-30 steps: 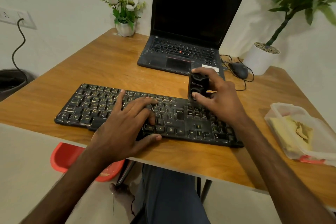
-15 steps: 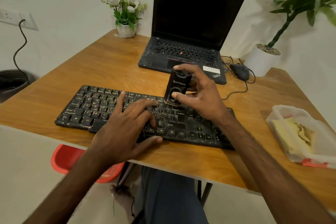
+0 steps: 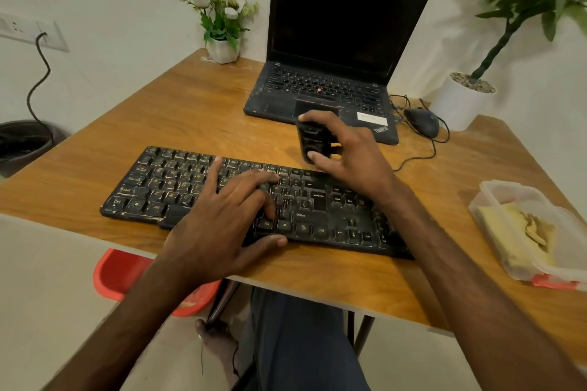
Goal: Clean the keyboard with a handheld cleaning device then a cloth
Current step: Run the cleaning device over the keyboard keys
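Head-worn wide-angle view. Looks forward and steeply down across the wooden table [image 3: 178, 117]. Keyboard [image 3: 165, 190] sits mid-frame, close below the lens. Laptop [image 3: 336, 25] upper centre, farther off against the wall. Near table edge crosses the lower half, floor beneath.

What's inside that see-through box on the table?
The clear plastic box holds what looks like a folded yellow cloth with a crumpled piece on top. Anything underneath the cloth is covered.
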